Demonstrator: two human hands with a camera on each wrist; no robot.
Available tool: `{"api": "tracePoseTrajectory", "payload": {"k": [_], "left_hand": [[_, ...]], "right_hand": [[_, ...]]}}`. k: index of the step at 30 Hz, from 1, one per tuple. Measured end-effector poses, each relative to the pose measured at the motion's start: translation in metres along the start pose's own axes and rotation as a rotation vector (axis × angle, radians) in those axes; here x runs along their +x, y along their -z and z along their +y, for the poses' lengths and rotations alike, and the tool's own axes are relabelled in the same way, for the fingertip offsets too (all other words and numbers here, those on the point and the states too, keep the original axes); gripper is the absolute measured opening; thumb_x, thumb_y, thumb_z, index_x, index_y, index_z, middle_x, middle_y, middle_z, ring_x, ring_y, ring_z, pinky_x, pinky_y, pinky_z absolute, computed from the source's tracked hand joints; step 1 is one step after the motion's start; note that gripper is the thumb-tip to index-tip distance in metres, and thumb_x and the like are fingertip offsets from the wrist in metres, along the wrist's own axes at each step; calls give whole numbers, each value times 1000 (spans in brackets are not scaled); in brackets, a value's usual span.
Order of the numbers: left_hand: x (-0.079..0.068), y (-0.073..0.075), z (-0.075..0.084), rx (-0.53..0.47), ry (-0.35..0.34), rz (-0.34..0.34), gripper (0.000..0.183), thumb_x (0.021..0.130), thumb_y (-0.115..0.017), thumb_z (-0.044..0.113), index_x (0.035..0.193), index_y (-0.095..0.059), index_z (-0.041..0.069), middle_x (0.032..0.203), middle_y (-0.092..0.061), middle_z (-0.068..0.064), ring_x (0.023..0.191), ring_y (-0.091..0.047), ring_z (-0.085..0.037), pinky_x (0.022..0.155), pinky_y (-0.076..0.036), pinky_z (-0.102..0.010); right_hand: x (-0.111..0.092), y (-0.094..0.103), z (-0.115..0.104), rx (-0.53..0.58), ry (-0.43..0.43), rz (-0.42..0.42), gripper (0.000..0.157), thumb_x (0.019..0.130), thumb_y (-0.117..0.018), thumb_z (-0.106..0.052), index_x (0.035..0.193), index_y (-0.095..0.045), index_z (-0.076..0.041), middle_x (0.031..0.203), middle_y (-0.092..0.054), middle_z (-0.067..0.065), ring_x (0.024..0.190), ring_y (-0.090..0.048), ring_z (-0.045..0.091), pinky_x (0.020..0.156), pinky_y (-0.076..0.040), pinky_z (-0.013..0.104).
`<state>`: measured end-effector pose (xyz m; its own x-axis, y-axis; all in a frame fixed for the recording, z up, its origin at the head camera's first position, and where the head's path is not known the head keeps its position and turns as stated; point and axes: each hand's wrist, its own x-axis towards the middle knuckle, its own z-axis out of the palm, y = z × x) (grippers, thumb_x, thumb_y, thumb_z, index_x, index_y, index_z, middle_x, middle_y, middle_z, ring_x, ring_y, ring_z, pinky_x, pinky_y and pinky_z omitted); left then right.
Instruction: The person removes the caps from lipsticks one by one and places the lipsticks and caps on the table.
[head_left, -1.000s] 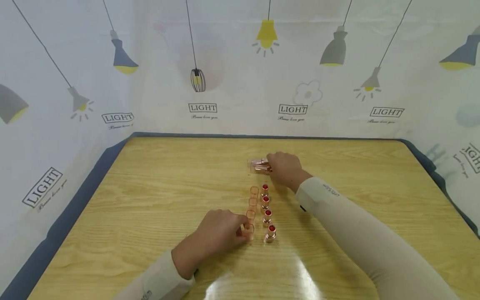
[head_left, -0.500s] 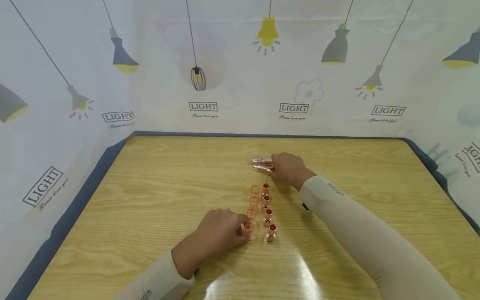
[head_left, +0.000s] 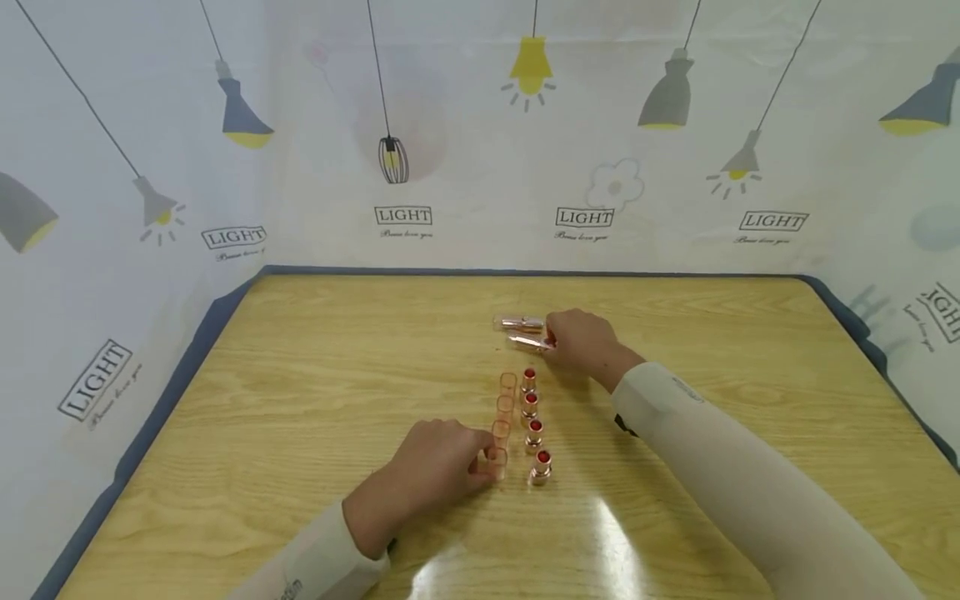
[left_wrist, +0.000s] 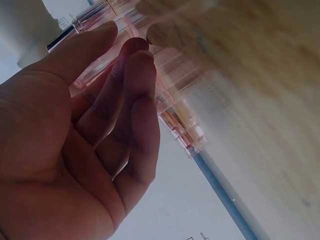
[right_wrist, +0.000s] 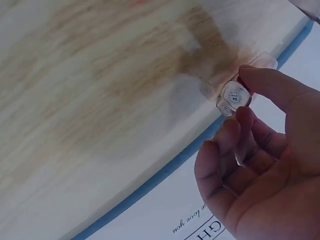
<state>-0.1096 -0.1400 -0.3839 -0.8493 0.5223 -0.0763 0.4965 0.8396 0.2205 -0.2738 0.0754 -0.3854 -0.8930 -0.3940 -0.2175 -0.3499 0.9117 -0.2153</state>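
Several uncapped lipsticks with red tips, such as the nearest lipstick (head_left: 541, 469), stand upright in a row on the table. Left of them runs a row of clear pinkish caps (head_left: 505, 407). My left hand (head_left: 438, 458) pinches the nearest cap (head_left: 500, 468) between thumb and fingers; its palm shows large in the left wrist view. Farther back, a capped lipstick (head_left: 517, 323) lies on its side. Nearer than that, my right hand (head_left: 585, 340) pinches the end of another lipstick (head_left: 527, 341). In the right wrist view its round base label (right_wrist: 235, 96) faces the camera between thumb and finger.
The wood-grain table (head_left: 315, 358) ends at a dark blue edge (head_left: 450, 271) in front of a white backdrop (head_left: 480, 125) printed with lamps. Backdrop panels also rise on the left and right.
My right hand has moved a little to the right and nearer, drawing its lipstick apart from the other lying one. My left hand stays at the nearest cap.
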Motion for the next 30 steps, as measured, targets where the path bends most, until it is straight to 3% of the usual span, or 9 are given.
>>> {"api": "tracePoseTrajectory", "payload": {"k": [10,13,17,22,30], "left_hand": [[-4,5,-8,-9,27,-65,27,82,-81,39,103,-76,22,66,-65,19,61,-58,-1,58,-48,-27],[-9,12,-13,0,54,-49,29,85,-79,41,106,-75,22,68,-67,19,64,-62,-2,58,-49,-28],[-12,24,-18,2,102,40,30,89,-73,45,107,-75,20,72,-71,15,57,-59,-2,48,-43,-24],[-9,35,-18,45,101,207,32,91,-70,46,109,-74,20,81,-76,9,47,-51,0,40,-34,-19],[1,40,-10,71,105,428,38,88,-72,50,115,-71,24,88,-76,8,57,-62,-5,41,-32,-17]], "right_hand": [[-39,17,8,140,35,126,22,91,-74,-31,97,-67,-11,85,-65,4,70,-56,18,58,-43,30],[-56,21,9,157,71,191,20,90,-75,-30,93,-68,-11,86,-63,5,71,-55,18,60,-44,31],[-74,22,9,150,121,255,19,88,-77,-29,92,-68,-12,93,-64,5,74,-56,17,64,-48,31],[-91,23,6,185,129,262,18,90,-76,-28,93,-68,-12,88,-69,0,74,-61,14,61,-49,29],[-113,23,-3,195,140,243,18,90,-76,-28,96,-68,-13,87,-72,-3,78,-65,13,66,-53,30]]}}
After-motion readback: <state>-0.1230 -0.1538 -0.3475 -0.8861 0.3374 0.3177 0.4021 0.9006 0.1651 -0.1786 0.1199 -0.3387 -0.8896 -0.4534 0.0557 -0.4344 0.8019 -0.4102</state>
